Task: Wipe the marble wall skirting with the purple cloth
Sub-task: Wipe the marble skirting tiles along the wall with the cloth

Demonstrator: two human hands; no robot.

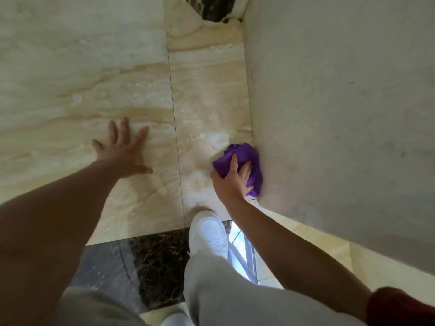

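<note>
Purple cloth [237, 162], bunched into a wad, sits pressed at the foot of the pale wall [341, 102], where the marble skirting [255, 137] meets the cream floor [82, 78]. The right hand [231, 182] lies on the cloth with fingers curled loosely over it. Well away from the wall, the left hand [120, 151] is spread flat on the floor, holding nothing. A white shoe [208, 231] stands near the wall. Wiping looks underway; skirting beyond the cloth seems left.

Soft, even daylight, no hard shadows; the glossy cream marble floor [94, 78] shows faint sheen, the dark veined marble strip [141, 262] mirrors a bright window; wide-angle bending, slight blur throughout
</note>
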